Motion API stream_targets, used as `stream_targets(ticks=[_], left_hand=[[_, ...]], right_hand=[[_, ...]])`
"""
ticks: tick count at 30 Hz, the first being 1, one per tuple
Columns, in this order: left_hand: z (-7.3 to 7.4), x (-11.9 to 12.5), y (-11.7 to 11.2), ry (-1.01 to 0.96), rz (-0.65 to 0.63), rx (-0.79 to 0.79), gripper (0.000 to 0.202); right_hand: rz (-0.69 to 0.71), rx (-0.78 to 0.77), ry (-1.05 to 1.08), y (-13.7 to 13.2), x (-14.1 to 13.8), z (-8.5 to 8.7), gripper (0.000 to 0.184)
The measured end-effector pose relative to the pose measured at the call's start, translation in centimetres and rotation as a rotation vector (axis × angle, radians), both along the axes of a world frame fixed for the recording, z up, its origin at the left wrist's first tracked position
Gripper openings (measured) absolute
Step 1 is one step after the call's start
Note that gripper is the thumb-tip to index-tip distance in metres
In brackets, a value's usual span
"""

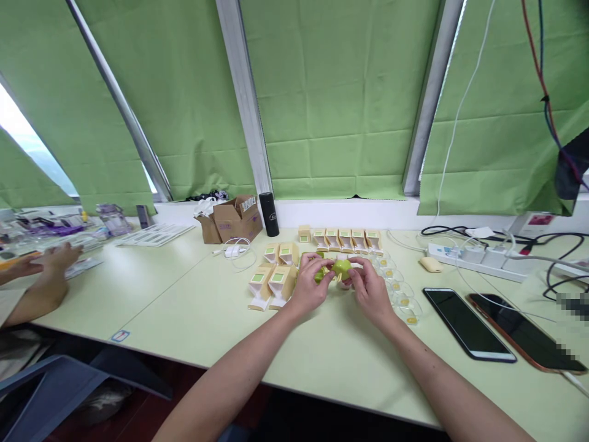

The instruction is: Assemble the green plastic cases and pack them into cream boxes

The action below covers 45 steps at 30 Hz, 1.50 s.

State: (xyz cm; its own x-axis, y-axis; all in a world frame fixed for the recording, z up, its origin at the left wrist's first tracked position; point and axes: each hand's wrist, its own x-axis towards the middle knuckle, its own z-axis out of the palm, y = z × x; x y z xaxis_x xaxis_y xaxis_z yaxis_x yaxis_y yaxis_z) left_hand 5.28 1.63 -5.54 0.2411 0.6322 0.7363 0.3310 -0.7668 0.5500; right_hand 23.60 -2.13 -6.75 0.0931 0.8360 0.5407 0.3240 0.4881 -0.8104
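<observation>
A small, glossy yellow-green rounded piece [341,268] is between my two hands above the table. My left hand [311,283] has its fingers closed on the left side of this piece. My right hand [369,287] pinches it from the right. More green pieces [319,275] show partly behind my left fingers. Left of my left hand stand several cream boxes with green square labels [281,279] and white flaps. To the right of my right hand, clear plastic cups with yellow centres [405,301] form rows, partly hidden by that hand.
Further back stand a row of cream boxes [347,240], a black bottle [269,215] and an open cardboard box [235,220]. Two phones [468,322] and a power strip [478,261] with cables lie at right. Another person's hands [57,258] work at far left.
</observation>
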Motion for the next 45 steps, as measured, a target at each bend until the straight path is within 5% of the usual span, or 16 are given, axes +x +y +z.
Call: stream_targets(ticks=[9, 20, 26, 45], left_hand=[[-0.3, -0.04, 0.21, -0.096, -0.008, -0.164, 0.021], [-0.33, -0.07, 0.22, -0.089, -0.019, -0.171, 0.03], [-0.29, -0.24, 0.03, -0.069, -0.112, -0.148, 0.05], [0.44, 0.11, -0.4, 0.017, -0.207, -0.171, 0.046]], right_hand=[[0.111, 0.062, -0.018, -0.68, -0.24, 0.16, 0.045], [-0.016, 0.087, -0.071, -0.22, -0.15, 0.04, 0.038], [-0.045, 0.089, -0.081, -0.25, 0.04, -0.05, 0.033], [-0.106, 0.221, -0.318, -0.19, 0.64, -0.25, 0.031]])
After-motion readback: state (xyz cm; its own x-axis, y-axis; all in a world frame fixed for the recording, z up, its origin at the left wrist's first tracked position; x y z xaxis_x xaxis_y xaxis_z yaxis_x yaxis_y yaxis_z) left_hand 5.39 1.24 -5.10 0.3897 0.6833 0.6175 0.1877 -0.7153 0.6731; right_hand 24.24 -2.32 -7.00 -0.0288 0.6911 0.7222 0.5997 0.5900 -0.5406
